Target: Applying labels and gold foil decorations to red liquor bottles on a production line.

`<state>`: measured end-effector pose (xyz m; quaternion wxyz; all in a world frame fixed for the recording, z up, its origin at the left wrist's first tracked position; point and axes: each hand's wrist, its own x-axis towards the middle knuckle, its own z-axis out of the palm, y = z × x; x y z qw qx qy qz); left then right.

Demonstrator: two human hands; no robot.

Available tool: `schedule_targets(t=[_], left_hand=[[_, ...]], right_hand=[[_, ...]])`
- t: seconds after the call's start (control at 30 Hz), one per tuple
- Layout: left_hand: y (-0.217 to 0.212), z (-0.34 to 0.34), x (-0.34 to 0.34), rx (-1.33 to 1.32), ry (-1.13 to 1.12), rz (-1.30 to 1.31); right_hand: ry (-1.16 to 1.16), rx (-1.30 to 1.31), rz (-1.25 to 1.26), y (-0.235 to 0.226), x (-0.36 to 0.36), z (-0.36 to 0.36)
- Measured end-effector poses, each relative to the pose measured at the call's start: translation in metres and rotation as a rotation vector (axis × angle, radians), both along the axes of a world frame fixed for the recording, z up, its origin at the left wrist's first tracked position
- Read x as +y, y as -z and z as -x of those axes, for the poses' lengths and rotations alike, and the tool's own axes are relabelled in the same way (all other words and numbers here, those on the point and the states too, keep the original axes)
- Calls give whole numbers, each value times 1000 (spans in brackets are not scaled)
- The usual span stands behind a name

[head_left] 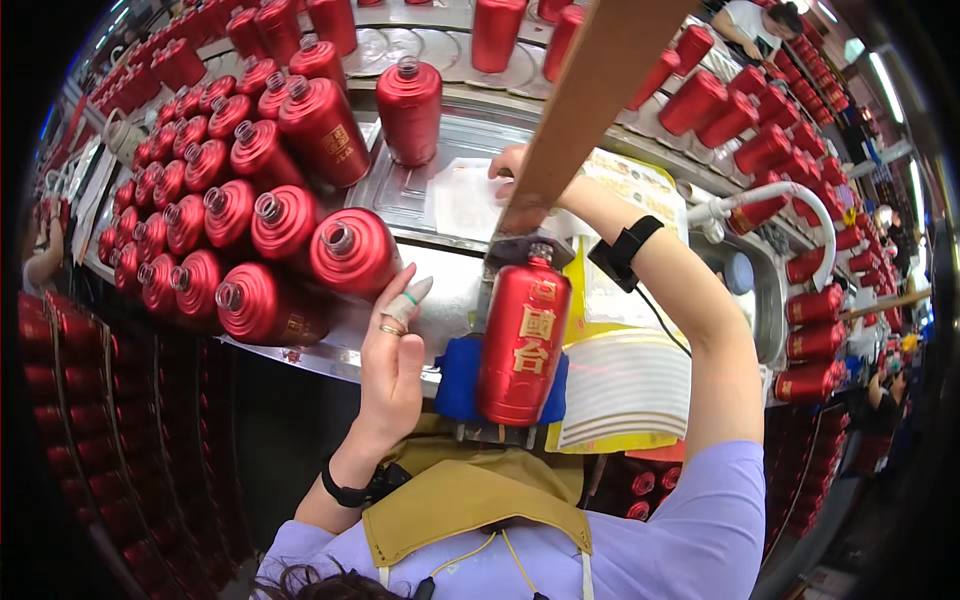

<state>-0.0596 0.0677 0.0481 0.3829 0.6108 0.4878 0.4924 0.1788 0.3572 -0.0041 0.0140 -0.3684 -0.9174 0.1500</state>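
Observation:
My left hand (pixel 392 375) is open, fingers stretched out, with a pale cover on one fingertip and a ring. Its fingertips are beside the nearest glossy red bottle (pixel 355 252) of the left group; whether they touch it I cannot tell. My right hand (pixel 510 168) reaches forward to white paper sheets (pixel 462 195), its fingers curled at their edge and partly hidden behind a brown beam. What the fingers hold, if anything, does not show. Between my arms, a red bottle with gold characters (pixel 525 345) lies on a blue padded holder (pixel 458 378), neck away from me.
Many red bottles (pixel 190 220) crowd the left of the metal bench. One bottle (pixel 409 110) stands on a metal tray. The brown beam (pixel 590 100) crosses above the bench. To the right are a stack of printed sheets (pixel 625 390) and a sink with a white tap (pixel 815 215).

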Motion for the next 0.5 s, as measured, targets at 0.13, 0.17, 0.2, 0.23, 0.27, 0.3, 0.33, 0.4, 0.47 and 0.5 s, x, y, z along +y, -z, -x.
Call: schedule_targets(t=[0.13,0.17,0.2,0.23,0.27,0.3,0.33,0.4,0.47,0.5], left_hand=[[2,0,2,26,-9,-5],[2,0,2,26,-17,-1],[2,0,2,5,-14,36],[2,0,2,-18,-11,74],[3,1,3,3,-13,71],[3,1,4,-1,-17,78],[5,1,6,20,-10,46],[7,2,8,40,-1,15],[7,2,11,35,18,35],[8,1,12,43,17,32]], right_hand=[[-83,162,12,1,7,23],[-40,71,18,-2,7,26],[2,39,27,-5,5,29],[23,21,37,-7,4,32],[36,13,48,-10,2,33],[37,31,53,-12,1,35],[51,40,37,-13,-1,37],[80,48,16,-13,-3,40],[126,91,-51,-12,-6,44],[106,118,-36,-12,-6,45]])
